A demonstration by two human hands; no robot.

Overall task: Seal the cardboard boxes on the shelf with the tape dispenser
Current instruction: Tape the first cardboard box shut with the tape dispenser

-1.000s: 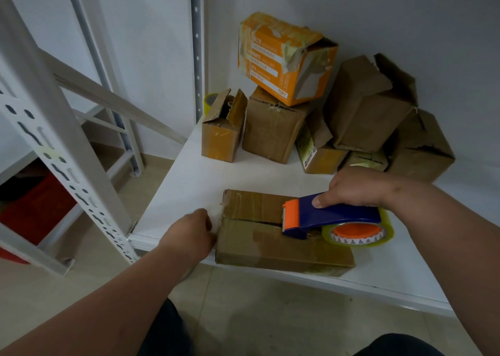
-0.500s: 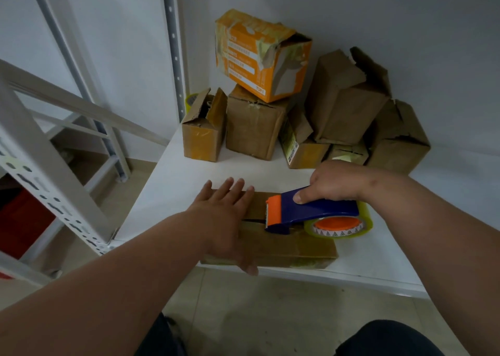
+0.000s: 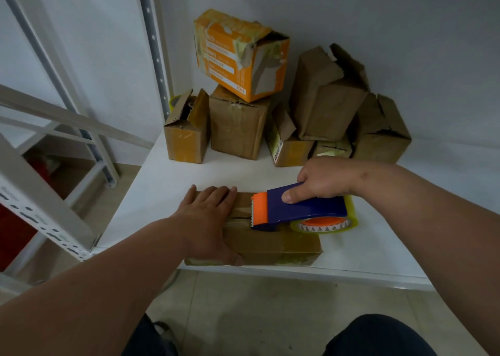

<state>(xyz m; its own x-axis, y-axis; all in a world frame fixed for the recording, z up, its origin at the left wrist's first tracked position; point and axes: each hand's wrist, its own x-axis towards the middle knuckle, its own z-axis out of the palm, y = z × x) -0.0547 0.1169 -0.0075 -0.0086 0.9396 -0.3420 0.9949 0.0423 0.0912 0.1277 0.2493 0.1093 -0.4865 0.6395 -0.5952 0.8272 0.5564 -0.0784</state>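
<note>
Left hand (image 3: 208,220) lies flat, fingers straight & together, palm pressing down on the left end of the flat cardboard box (image 3: 273,240) at the front edge of the white shelf (image 3: 151,193); thumb hangs over the box's near side. Right hand (image 3: 322,178) is wrapped round the blue handle of the tape dispenser (image 3: 300,210), thumb along its side, orange cutter end pointing left & sitting on the box top right at the flap seam; clear tape roll w/ orange core hangs off the right end. Looks like mid-run along the seam. To do it well, imo: keep the left palm down hard so the box doesn't slide off the edge, keep the dispenser centred on the seam w/ steady downward pressure, pull straight, then tilt onto the blade to cut. Fingers sit close to the serrated edge, so mind them. Behind, by the wall: pile of brown boxes (image 3: 328,95) w/ loose flaps, orange box (image 3: 240,55) on top, not yet sealed.
</note>
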